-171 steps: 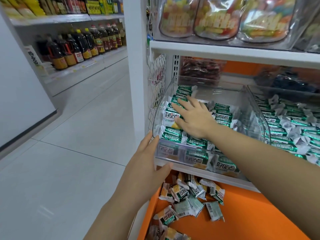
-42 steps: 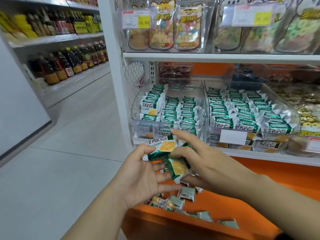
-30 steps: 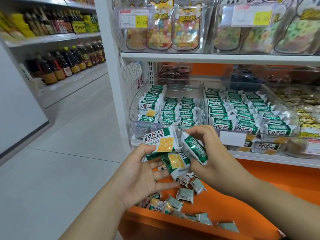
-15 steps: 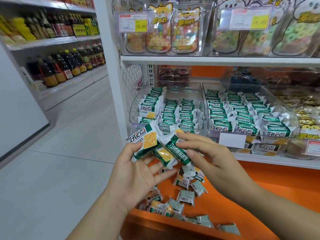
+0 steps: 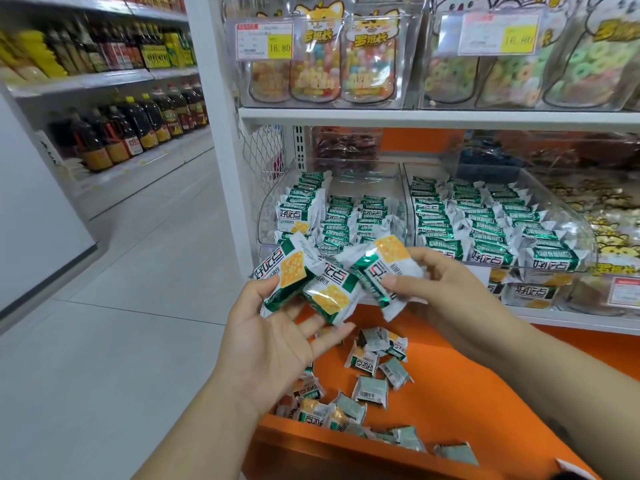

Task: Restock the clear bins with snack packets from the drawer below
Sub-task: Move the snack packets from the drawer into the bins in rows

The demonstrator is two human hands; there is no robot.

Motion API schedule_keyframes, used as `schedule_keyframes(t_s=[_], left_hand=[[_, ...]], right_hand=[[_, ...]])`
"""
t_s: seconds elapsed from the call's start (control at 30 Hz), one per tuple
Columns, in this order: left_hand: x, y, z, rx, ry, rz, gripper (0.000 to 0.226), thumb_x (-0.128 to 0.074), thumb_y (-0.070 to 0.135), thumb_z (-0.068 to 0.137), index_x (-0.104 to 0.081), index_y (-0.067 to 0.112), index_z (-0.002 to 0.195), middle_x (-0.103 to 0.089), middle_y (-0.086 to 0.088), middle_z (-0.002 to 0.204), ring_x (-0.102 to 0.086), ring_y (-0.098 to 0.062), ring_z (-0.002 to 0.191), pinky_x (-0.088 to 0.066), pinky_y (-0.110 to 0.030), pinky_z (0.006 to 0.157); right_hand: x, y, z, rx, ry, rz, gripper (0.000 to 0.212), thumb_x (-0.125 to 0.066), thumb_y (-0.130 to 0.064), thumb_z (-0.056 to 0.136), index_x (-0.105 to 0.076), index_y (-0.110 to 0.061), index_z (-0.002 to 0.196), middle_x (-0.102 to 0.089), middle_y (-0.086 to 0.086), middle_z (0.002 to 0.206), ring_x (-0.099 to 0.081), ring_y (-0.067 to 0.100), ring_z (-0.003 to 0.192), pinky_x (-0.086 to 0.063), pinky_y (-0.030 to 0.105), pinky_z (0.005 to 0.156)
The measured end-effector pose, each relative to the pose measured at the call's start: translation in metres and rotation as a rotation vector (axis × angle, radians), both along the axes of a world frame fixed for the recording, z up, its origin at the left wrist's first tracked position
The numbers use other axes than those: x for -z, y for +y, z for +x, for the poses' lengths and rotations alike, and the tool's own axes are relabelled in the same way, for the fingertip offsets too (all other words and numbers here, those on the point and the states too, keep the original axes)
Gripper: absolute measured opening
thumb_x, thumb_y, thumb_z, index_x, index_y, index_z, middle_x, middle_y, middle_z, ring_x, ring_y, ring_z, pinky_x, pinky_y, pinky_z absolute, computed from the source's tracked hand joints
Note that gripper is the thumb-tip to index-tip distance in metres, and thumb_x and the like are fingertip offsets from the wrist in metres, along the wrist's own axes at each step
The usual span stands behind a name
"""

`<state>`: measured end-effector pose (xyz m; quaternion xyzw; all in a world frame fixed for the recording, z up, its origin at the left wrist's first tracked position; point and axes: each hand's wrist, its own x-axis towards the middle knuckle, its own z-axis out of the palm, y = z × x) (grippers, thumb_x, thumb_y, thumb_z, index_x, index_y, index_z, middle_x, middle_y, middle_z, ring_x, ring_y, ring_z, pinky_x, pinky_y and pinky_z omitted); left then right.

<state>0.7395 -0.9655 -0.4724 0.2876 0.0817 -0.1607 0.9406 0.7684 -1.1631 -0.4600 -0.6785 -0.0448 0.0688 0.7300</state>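
Packets point(image 5: 311, 285) | left hand point(image 5: 273, 348) pinches two as before | right hand point(image 5: 450, 299) grips third, now turned

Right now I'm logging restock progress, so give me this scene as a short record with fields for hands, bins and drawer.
Left hand: palm up, thumb pinning two snack packets against the fingers
Right hand: fingers pinch a third packet, close beside the other two
Left bin: rows of stocked packets, bare space at the back
Right bin: fuller rows, front to back
Drawer: open, orange, loose packets scattered inside
Stage: packets in hand above the drawer, not yet in a bin
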Motion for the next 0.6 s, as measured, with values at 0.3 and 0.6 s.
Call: schedule_keyframes(t_s=[0.3, 0.6], left_hand=[[0.005, 0.001, 0.005, -0.057, -0.060, 0.126, 0.046, -0.054, 0.030, 0.072, -0.058, 0.018, 0.116, -0.072, -0.009, 0.103, -0.067, -0.036, 0.101, -0.054, -0.058, 0.078], [0.005, -0.009, 0.000, -0.040, -0.054, 0.156, 0.039, -0.054, 0.027, 0.073, -0.061, 0.016, 0.109, -0.072, -0.010, 0.101, -0.065, -0.039, 0.103, -0.048, -0.062, 0.089]], right_hand=[[-0.027, -0.013, 0.013, -0.113, -0.085, -0.188, 0.045, -0.065, 0.011, 0.079, -0.053, -0.018, 0.112, -0.072, 0.007, 0.084, -0.068, 0.015, 0.070, -0.056, 0.023, 0.062], [-0.001, 0.021, 0.007, -0.010, -0.037, -0.164, 0.073, -0.066, -0.046, 0.069, -0.049, -0.024, 0.136, -0.057, -0.012, 0.122, -0.053, 0.006, 0.115, -0.042, 0.035, 0.103]])
